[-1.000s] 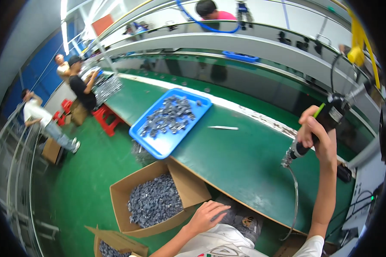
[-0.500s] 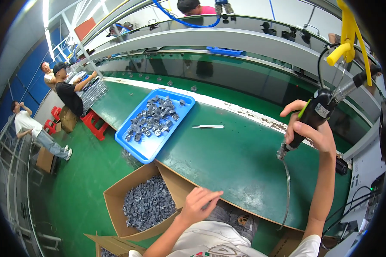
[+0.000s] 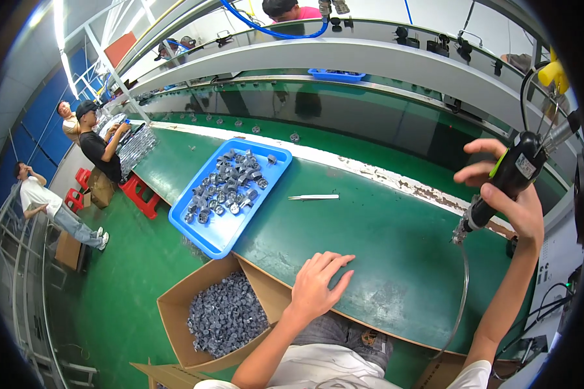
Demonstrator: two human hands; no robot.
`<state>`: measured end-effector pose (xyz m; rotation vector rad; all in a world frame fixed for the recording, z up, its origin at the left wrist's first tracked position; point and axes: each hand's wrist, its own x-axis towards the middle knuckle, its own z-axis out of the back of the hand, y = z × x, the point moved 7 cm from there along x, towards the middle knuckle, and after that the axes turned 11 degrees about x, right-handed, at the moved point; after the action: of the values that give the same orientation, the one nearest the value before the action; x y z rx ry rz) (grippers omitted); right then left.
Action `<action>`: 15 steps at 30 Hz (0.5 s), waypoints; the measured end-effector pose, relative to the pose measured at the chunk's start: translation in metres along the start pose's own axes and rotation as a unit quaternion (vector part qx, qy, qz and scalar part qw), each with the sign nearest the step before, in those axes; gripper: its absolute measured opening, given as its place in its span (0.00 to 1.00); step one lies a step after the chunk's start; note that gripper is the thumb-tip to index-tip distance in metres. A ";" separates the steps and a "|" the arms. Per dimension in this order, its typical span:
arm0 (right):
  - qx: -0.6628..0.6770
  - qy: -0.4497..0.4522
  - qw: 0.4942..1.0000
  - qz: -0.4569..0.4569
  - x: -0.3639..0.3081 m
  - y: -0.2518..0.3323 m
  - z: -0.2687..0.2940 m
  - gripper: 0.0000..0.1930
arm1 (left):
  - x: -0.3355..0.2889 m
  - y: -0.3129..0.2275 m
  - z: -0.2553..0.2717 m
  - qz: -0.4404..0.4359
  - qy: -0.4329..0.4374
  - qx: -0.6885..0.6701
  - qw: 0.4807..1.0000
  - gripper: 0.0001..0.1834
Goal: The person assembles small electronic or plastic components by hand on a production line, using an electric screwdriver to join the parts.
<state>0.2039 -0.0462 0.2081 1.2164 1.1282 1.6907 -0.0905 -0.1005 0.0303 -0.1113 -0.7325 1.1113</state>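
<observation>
My right hand is at the far right, loosely around a black power screwdriver. Its first fingers are stretched out to the left and the thumb lies along the tool's lower body. The screwdriver is tilted, its clear-sleeved tip down to the left, with a clear tube trailing from it toward the bench edge. My left hand is over the bench's near edge, fingers slightly apart, thumb out, with nothing in it. Beyond it, white-handled tweezers lie on the green bench.
Left of the tweezers, a blue tray holds several small grey round parts. Below it stands a cardboard box full of grey parts. A conveyor runs behind the bench. A yellow hanger is above the screwdriver. People stand at the far left.
My right hand and the screwdriver have shifted right, and its fingers are looser and more stretched. My left hand has moved forward onto the bench, its fingers spreading.
</observation>
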 end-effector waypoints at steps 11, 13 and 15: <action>-0.020 -0.002 1.000 -0.001 -0.012 0.002 -0.003 0.37 | 0.001 -0.002 -0.001 -0.012 -0.011 0.007 1.000 0.12; 0.007 0.033 0.999 -0.009 -0.015 0.007 -0.009 0.41 | -0.001 0.000 -0.001 -0.011 -0.005 0.012 1.000 0.12; 0.043 0.058 0.997 -0.006 -0.018 0.005 -0.015 0.42 | -0.002 0.001 -0.002 -0.010 -0.001 0.018 1.000 0.13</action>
<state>0.1944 -0.0681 0.2050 1.1745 1.2885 1.7387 -0.0912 -0.1012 0.0275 -0.0717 -0.7131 1.1050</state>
